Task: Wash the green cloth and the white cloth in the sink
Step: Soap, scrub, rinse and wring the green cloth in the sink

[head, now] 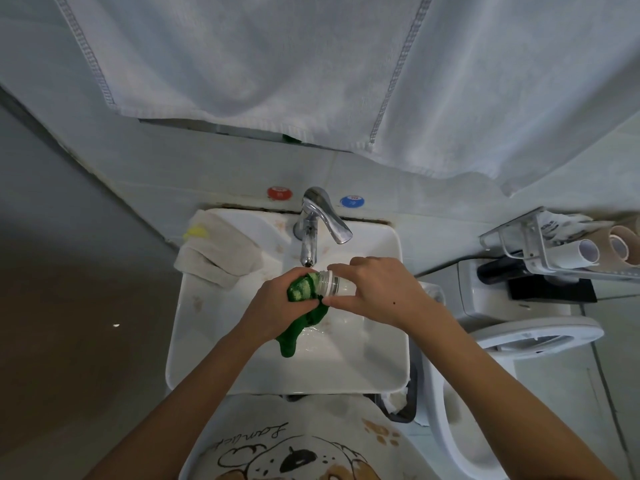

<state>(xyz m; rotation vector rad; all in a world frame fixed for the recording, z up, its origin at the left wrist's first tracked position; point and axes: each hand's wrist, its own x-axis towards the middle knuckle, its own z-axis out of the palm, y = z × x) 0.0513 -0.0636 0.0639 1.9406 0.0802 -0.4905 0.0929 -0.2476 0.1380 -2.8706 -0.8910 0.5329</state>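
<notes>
Fingers of left hand curled round green cloth, right hand gripping clear bottle — tipped onto cloth, over sink

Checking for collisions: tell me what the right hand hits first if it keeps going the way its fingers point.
Probably the green cloth in the left hand: the right hand tips a clear bottle leftward, mouth already against it.

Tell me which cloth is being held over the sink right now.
The green cloth, gripped in the left hand beneath the faucet. The white cloth lies folded and untouched on the sink's back-left corner.
</notes>
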